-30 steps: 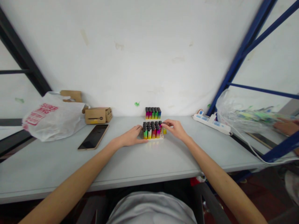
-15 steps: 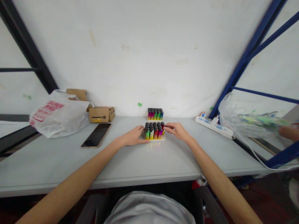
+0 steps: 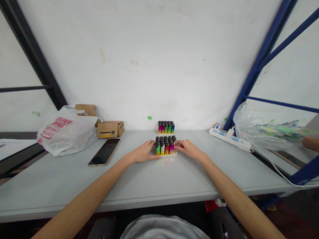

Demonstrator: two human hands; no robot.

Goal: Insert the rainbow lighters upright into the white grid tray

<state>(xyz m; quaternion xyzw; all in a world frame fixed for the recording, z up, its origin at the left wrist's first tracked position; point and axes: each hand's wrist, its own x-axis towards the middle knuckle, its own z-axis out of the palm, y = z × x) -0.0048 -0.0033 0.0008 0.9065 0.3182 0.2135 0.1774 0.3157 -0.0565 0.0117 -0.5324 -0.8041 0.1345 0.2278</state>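
Note:
A white tray (image 3: 171,154) packed with upright lighters (image 3: 162,148) stands in the middle of the table; their tops are black and their bodies multicoloured. My left hand (image 3: 144,152) holds the tray's left side, thumb along its front edge and fingers round the side, partly hidden. At the right end, the bent fingers of my right hand (image 3: 187,147) close on a lighter in the nearest column, covering most of its body. Behind stands a second block of lighters (image 3: 166,127), close to the wall, with neither hand on it.
Left on the grey table (image 3: 139,186) lie a phone (image 3: 105,152), a small cardboard box (image 3: 109,129) and a white plastic bag (image 3: 69,131). A power strip (image 3: 230,139) lies right, beside the blue frame (image 3: 249,76). Beyond it, another person's hand (image 3: 310,142) is near clear plastic bags.
My right hand has come down beside the tray, and the lighter at its fingers sits lower among the others. My left hand keeps its hold. The view has tilted slightly upward.

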